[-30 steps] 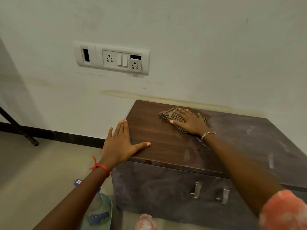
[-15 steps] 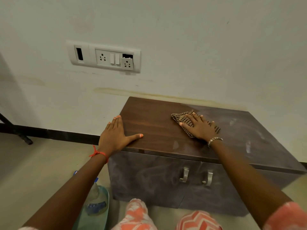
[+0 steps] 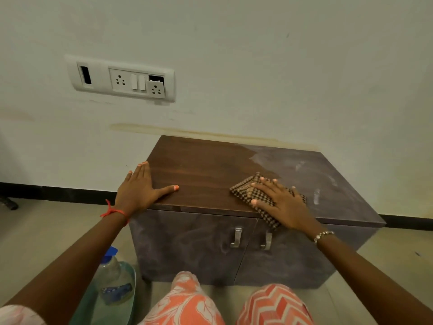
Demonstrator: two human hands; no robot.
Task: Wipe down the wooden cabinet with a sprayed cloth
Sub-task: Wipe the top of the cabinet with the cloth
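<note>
With right grip (image 3: 284,202) released flat on the brown checked cloth (image 3: 246,191), we should sweep evenly toward three o'clock across the dusty dark-wood cabinet (image 3: 328,174).

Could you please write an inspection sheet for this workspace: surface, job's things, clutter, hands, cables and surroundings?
Surface: cabinet top dark on its left part, grey and dusty on its right part.
Job's things: checked cloth flat near the front edge, one corner over it; bottle on the floor at the left.
Clutter: nothing seen.
Hands: left hand flat on the top's left corner; right hand pressing the cloth.
Cables: nothing seen.
Surroundings: socket panel above, one socket out of place.
</note>
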